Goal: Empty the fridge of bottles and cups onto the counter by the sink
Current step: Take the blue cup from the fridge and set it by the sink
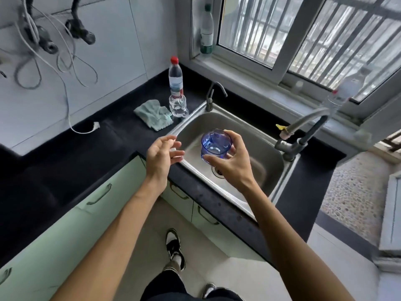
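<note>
1. The right hand (233,164) grips the blue glass cup (216,144), thumb on the near side and fingers curled round the far side; the cup is upright and in the air, over the basin of the sink (256,146), touching nothing else.
2. The left hand (161,155) holds nothing; its fingers are loosely spread, and it hovers over the sink's left rim, just beside the cup but apart from it.
3. At the sink's far left corner a red-capped bottle (175,79) and a clear glass container (178,106) stand close together on the black counter (97,153); a pale cloth (154,115) lies just left of them.
4. By my reading, this is the set-down step for one cup; the fridge is not in view, so I cannot tell how much remains inside.
5. The next move likely calls for carrying the cup leftward off the basin and lowering it flat onto bare counter left of the sink, short of the cloth and the standing pair; glass on a hard top wants a gentle landing before the fingers let go.
</note>
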